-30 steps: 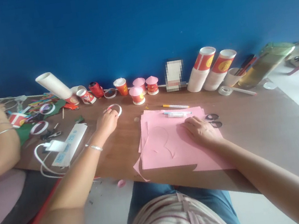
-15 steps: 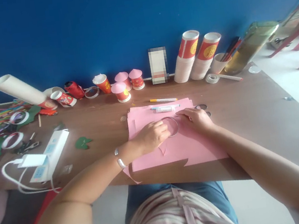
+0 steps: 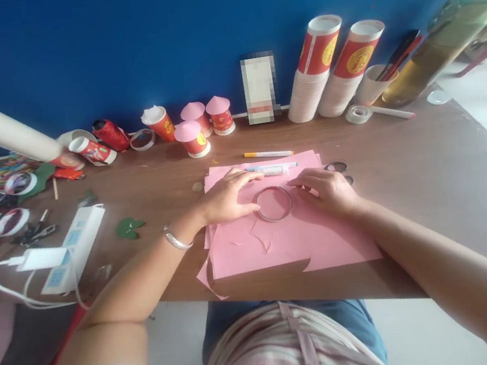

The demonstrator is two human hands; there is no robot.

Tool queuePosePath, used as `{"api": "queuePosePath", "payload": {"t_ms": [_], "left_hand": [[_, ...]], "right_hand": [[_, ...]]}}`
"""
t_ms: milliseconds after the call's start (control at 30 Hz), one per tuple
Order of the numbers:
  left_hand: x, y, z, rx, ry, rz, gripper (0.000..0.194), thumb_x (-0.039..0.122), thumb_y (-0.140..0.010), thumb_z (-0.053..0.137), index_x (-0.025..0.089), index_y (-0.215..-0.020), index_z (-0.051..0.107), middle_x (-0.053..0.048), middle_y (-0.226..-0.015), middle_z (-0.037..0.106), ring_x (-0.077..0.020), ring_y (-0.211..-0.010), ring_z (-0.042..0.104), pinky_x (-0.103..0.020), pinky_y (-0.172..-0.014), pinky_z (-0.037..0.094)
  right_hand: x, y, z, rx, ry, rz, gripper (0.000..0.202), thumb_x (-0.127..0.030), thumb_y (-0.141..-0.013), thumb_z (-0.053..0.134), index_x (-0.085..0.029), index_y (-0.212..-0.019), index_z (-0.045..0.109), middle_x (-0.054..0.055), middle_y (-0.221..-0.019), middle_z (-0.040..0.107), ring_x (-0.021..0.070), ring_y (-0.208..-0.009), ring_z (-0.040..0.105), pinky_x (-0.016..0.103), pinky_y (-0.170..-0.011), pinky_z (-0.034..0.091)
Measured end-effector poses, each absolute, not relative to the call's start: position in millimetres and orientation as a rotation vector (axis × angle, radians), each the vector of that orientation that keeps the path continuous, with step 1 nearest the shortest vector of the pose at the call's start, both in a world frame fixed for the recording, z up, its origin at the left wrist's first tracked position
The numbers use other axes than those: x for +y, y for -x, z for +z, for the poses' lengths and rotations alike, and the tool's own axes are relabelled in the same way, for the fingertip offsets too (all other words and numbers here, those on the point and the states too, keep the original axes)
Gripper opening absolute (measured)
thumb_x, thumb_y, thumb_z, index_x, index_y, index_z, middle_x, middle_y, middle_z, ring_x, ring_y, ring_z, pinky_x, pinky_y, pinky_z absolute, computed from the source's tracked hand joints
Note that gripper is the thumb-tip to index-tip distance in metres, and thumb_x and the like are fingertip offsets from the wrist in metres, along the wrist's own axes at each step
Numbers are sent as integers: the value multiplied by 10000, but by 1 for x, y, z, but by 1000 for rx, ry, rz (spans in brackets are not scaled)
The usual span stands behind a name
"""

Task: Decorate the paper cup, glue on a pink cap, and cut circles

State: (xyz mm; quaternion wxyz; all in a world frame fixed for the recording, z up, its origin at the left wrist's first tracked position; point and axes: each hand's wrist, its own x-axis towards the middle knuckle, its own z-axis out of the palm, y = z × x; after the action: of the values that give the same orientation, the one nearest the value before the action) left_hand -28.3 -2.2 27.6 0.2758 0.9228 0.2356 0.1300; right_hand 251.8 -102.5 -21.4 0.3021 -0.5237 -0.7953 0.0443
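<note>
My left hand [image 3: 226, 198] is open, thumb and fingers spread, at the left of a thin grey ring [image 3: 291, 203]. Its thumb tip is at the ring's left edge; its fingertips reach to a light-blue capped marker [image 3: 271, 170]. A silver bangle [image 3: 177, 238] circles my left wrist. The ring lies flat on stacked pink paper [image 3: 259, 259]. To its right, my right hand [image 3: 326, 189] rests on the paper, fingers bent and together; anything between them is hidden. Dark loops [image 3: 337, 166], like scissor handles, show just beyond that hand.
A yellow-white marker [image 3: 268, 154] lies behind the paper. Small red cups with pink cone tops [image 3: 219, 113] and tall cup stacks [image 3: 322, 67] stand along the blue wall. A white power strip [image 3: 74, 247] and green scrap [image 3: 130, 227] are at left. Tape roll [image 3: 359, 113] at right.
My left hand has moved left and away from the ring, its fingers spreading from a closed grip. The ring lies in full view. My right hand stays beside it, its fingers shifted slightly.
</note>
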Motion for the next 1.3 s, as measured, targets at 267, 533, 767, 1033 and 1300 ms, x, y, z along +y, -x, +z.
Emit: {"api": "queuePosePath", "payload": {"t_ms": [267,533,767,1033,1300], "left_hand": [[-9,22,-1,461,-2488,381,813,392,-744,900,247,-1448,520,-128,-1417,632,-326,-1282,553,-557,-1125,491],[-8,29,-9,430,-2481,418,812,399,-769,888,247,-1464,498,-134,-1449,611,-323,-1311,544,-550,-1141,472],[-6,29,-12,385,-2509,428,799,400,-805,860,229,-1484,474,-147,-1474,586,-324,-1343,543,-549,-1166,461],[4,47,12,526,-2832,412,584,266,-887,725,179,-1428,524,-156,-1445,604,-328,-1415,513,-535,-1191,444],[8,57,24,802,-3065,165,368,194,-857,669,147,-1222,670,-156,-1321,698,-320,-1249,645,-442,-1037,536]], "right_hand": [[-106,-256,-14,-2348,1149,170,271,-409,-1007,611,-279,-1178,776,99,-1176,676,211,-975,652,326,-779,564],[-103,-263,-15,-2383,1131,298,245,-378,-1005,621,-272,-1136,800,105,-1165,689,237,-1040,669,389,-862,593],[-105,-264,-12,-2388,1103,284,227,-326,-996,633,-249,-1142,789,110,-1168,698,238,-1049,675,389,-853,602],[-106,-262,-10,-2384,1058,171,189,-283,-964,667,-236,-1111,777,105,-1130,709,234,-982,684,352,-758,593],[-105,-261,-10,-2386,1055,119,193,-272,-981,640,-228,-1134,750,105,-1128,723,229,-974,699,352,-749,608]]}}
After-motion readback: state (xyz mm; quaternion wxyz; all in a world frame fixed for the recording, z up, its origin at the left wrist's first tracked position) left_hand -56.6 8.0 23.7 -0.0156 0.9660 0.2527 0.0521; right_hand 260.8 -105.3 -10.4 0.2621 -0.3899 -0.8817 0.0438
